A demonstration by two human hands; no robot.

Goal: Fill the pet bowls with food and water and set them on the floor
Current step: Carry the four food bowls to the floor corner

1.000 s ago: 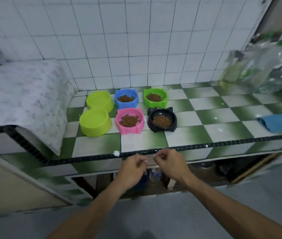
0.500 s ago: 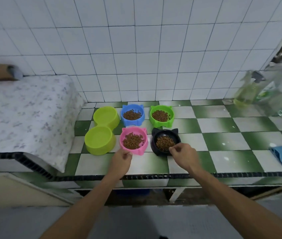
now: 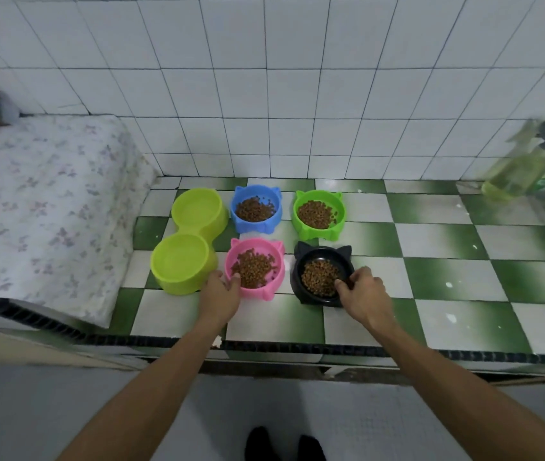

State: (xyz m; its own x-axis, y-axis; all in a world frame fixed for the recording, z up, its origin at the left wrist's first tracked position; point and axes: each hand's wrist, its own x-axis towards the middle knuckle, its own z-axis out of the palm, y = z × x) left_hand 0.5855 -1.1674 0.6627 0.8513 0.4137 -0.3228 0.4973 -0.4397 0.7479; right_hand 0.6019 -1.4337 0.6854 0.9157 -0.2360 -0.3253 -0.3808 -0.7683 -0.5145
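Nearest, the grey floor [image 3: 64, 410] below the counter carries no bowl, only the person's dark shoes, so the setting-down step looks wholly undone. Just past the counter's front edge, the left hand [image 3: 219, 299] grips the near rim of the pink bowl [image 3: 255, 268], thumb curled over the rim and the other fingers hidden beneath it. The right hand [image 3: 362, 296] is clamped likewise on the near right rim of the black bowl [image 3: 322, 276], thumb inside the lip and fingers wrapped round the outer wall. Both bowls sit on the green-and-white tiled counter [image 3: 447, 277] and hold brown kibble. Left of the pink one, almost touching the left hand, stands the yellow-green double bowl [image 3: 187, 241]; its two wells show no kibble, and whether they hold water cannot be told. Behind, the blue bowl [image 3: 256, 207] and the green bowl [image 3: 318, 214] also contain kibble. By this view the feeding part seems finished for four bowls, the water is uncertain, and every bowl remains to be carried down, the front pair likely first.
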